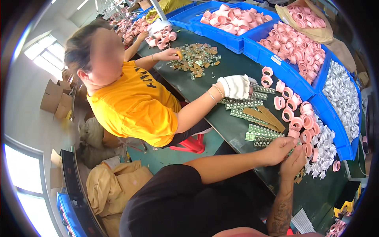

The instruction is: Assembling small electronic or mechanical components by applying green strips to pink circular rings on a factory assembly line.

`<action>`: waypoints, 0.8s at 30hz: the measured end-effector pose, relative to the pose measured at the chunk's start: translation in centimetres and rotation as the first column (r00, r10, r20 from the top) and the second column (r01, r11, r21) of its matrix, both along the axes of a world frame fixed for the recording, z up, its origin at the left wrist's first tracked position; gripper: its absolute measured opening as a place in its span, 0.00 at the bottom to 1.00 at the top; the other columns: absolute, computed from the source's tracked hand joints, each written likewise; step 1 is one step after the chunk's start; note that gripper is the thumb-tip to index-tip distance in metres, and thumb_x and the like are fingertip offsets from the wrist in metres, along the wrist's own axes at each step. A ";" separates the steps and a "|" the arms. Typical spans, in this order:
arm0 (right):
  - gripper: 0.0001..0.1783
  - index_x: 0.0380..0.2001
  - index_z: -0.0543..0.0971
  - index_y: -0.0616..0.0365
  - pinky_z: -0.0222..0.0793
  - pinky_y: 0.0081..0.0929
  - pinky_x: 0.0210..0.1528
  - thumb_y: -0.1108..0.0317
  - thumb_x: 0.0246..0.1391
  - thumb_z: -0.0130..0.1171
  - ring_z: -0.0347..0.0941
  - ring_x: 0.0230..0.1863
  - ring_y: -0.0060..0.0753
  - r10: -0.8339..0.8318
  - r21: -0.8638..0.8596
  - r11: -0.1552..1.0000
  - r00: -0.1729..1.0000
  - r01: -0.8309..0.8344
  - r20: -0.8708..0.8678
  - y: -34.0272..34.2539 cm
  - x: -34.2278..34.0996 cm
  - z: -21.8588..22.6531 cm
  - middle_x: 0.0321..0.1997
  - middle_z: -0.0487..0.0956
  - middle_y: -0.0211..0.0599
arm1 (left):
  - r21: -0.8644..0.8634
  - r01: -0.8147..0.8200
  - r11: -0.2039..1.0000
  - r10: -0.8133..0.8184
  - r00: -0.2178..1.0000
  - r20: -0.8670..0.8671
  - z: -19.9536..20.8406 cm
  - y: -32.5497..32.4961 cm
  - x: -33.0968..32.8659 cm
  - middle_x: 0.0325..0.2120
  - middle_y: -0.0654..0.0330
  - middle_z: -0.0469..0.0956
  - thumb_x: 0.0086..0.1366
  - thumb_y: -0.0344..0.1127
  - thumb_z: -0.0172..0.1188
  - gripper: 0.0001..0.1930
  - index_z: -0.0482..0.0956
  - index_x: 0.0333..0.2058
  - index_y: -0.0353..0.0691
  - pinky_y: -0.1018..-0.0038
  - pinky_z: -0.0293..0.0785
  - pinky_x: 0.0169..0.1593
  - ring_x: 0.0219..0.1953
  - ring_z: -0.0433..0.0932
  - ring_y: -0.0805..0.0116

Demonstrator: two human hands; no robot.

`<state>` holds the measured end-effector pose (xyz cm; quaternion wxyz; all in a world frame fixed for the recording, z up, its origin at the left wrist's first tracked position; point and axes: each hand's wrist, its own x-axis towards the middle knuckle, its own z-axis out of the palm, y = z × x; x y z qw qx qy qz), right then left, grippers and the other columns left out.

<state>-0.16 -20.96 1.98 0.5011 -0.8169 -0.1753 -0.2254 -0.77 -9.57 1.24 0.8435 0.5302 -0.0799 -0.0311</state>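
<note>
My left hand point(277, 151) and my right hand point(293, 163) meet over the near part of the table, fingers closed in a pinch. Between their fingertips shows a sliver of a small green circuit board point(291, 151), mostly covered by the fingers. Just beyond lie loose pink plastic rings point(295, 123), some almost touching my fingers. A pile of white plastic pieces point(321, 152) spreads to the right of my right hand. Left of the rings are rows of green circuit board strips point(262, 135), with brown strips point(270, 118) across some of them.
Blue bins hold pink rings point(294, 47) and white pieces point(341, 96) along the far side. To my left a co-worker in a yellow shirt point(132, 106) reaches over the green table point(221, 55), one hand in a white glove point(235, 87), near heaped small boards point(195, 57).
</note>
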 end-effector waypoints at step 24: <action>0.17 0.30 0.79 0.65 0.65 0.41 0.28 0.65 0.71 0.51 0.73 0.23 0.46 -0.149 0.095 0.986 0.984 0.140 0.094 -1.0 -4.0 4.1 0.23 0.77 0.49 | 0.030 -0.002 1.000 -0.003 0.988 0.155 2.8 -2.0 -0.6 0.27 0.70 0.78 0.78 0.38 0.54 0.15 0.81 0.33 0.37 0.79 0.69 0.30 0.28 0.72 0.83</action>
